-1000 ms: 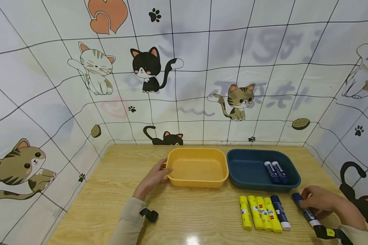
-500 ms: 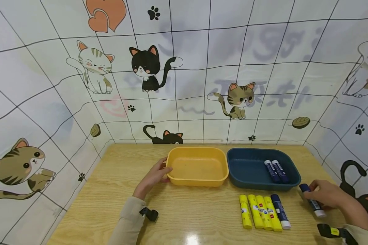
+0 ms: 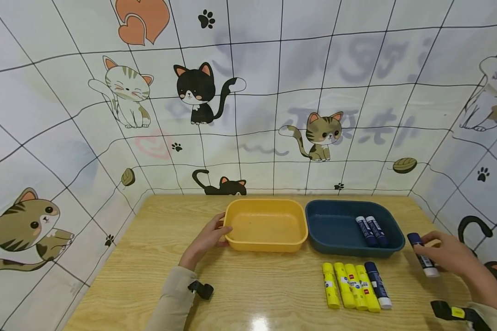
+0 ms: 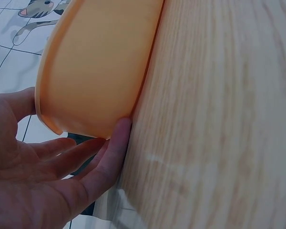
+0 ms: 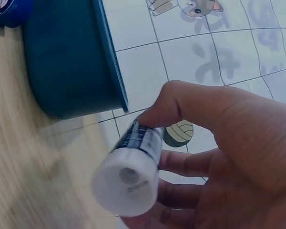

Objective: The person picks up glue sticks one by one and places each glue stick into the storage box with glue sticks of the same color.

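We find a navy glue stick (image 3: 423,257) pinched in the right hand (image 3: 451,253), just outside the blue tray (image 3: 349,249).
It sits between thumb and fingers, tilted, its white end towards the person; meanwhile we see the left hand (image 3: 205,239) gripping the yellow tray (image 3: 265,246) at its left end, thumb over the rim. Two more navy sticks (image 3: 366,232) lie inside the blue tray, and in front of it we count four yellow glue sticks (image 3: 356,287) beside another navy one (image 3: 378,285).

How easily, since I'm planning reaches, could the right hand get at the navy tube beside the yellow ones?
Probably not yet: that tube lies uncovered, but the right hand holds another tube.
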Action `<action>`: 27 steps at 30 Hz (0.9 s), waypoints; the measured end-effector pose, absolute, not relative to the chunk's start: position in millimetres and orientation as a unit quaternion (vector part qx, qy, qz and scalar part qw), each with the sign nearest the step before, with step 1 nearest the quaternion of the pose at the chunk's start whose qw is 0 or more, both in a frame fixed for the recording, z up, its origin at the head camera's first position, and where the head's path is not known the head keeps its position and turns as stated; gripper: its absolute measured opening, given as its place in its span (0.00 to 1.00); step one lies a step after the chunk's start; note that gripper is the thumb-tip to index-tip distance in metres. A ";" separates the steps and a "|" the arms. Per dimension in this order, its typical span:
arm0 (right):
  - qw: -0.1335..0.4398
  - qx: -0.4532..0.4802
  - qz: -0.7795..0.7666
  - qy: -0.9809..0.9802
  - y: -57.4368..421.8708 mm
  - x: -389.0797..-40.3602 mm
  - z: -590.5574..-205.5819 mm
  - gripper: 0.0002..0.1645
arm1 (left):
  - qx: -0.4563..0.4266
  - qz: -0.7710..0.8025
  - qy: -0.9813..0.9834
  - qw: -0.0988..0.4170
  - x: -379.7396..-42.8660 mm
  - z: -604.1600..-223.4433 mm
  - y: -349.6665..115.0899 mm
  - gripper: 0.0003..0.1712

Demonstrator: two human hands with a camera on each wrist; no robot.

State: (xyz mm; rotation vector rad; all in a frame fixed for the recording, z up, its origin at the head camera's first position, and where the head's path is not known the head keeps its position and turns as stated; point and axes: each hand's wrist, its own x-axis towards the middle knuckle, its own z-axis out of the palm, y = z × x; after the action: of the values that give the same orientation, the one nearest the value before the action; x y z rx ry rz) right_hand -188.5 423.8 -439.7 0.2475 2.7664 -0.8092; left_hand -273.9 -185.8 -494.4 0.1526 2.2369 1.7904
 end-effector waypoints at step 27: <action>-0.029 0.070 -0.253 0.964 385.9 -182.6 -409.9 0.37 | 0.063 0.610 0.778 0.138 -274.9 -496.8 -187.9 0.38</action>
State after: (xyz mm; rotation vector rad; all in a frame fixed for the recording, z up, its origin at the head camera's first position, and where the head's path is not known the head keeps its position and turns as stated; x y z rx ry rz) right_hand -182.6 385.9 -409.9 0.2256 3.0876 -0.8097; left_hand -274.9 -187.9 -496.8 0.1820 2.2485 1.7641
